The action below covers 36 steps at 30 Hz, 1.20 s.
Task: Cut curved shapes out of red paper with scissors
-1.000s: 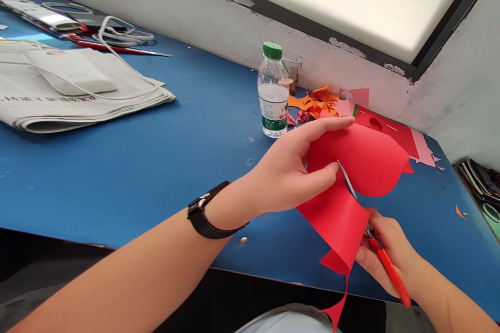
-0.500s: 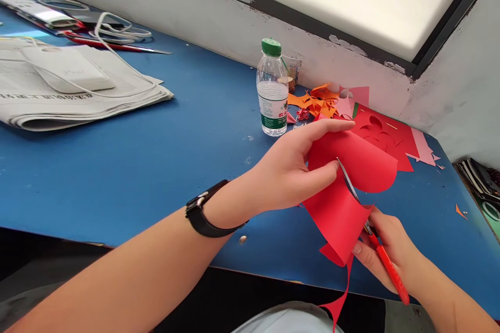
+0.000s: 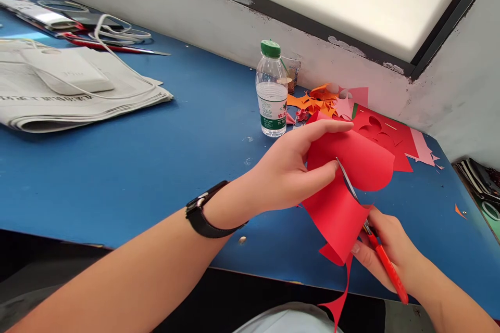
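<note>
A sheet of red paper (image 3: 338, 218), curled and partly cut, is held over the near right part of the desk. My left hand (image 3: 299, 169) grips its upper left side, the thumb on top and the fingers partly behind the paper. In my right hand (image 3: 390, 250) are scissors (image 3: 386, 268) with red handles. Their blade lies in the cut between the two flaps of paper, its tip close to my left thumb. A narrow red strip hangs from the lower edge of the sheet, down past the desk's front edge.
A green-capped water bottle (image 3: 272, 93) stands behind my left hand, with a clear cup (image 3: 292, 70) beyond. Orange scraps (image 3: 322, 99) and red cut sheets (image 3: 408, 138) lie against the wall. On the left are folded newspaper (image 3: 128, 91), a white box (image 3: 70, 70) and cables (image 3: 125, 35).
Almost nothing differs. The upper flap of the red paper has shifted very slightly to the left; both hands and the scissors keep nearly the same place.
</note>
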{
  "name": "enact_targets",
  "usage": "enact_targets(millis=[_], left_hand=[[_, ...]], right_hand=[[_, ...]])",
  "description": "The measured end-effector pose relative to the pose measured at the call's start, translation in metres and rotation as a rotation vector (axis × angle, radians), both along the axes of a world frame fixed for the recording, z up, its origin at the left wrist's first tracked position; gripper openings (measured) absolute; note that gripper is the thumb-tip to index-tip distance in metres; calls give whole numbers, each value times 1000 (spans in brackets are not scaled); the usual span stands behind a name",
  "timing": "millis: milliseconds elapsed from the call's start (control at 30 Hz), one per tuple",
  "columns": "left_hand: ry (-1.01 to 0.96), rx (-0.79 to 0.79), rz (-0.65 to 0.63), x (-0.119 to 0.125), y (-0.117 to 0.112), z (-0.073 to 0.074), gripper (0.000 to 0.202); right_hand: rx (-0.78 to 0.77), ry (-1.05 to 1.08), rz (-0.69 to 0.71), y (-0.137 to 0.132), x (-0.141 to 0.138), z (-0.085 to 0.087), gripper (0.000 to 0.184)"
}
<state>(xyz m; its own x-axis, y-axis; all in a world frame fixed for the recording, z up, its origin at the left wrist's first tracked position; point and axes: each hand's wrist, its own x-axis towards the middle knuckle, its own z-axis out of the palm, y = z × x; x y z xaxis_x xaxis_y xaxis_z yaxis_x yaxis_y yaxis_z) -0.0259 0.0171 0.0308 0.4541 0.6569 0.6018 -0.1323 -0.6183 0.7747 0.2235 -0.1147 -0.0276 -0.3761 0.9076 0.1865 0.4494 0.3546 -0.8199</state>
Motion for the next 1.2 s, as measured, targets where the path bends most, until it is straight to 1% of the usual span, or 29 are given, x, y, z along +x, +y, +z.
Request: enact_targets(millis=[200, 433, 633, 767, 967, 1133, 1200], left_hand=[[15, 21, 18, -1, 0, 0, 63], [9, 25, 20, -1, 0, 0, 58], [17, 18, 28, -1, -1, 1, 56], [25, 29, 28, -1, -1, 3, 56], [100, 49, 37, -2, -2, 7, 52], [154, 143, 49, -2, 1, 6, 50], [165, 171, 60, -1, 2, 4, 48]], right_hand=[[22, -22, -28, -1, -1, 0, 20], [31, -4, 1, -1, -2, 3, 17], [20, -1, -3, 0, -3, 4, 18], [58, -7, -8, 0, -4, 5, 16], [103, -69, -48, 1, -7, 7, 23], [8, -115, -66, 2, -7, 3, 20], [-14, -130, -71, 2, -6, 1, 22]])
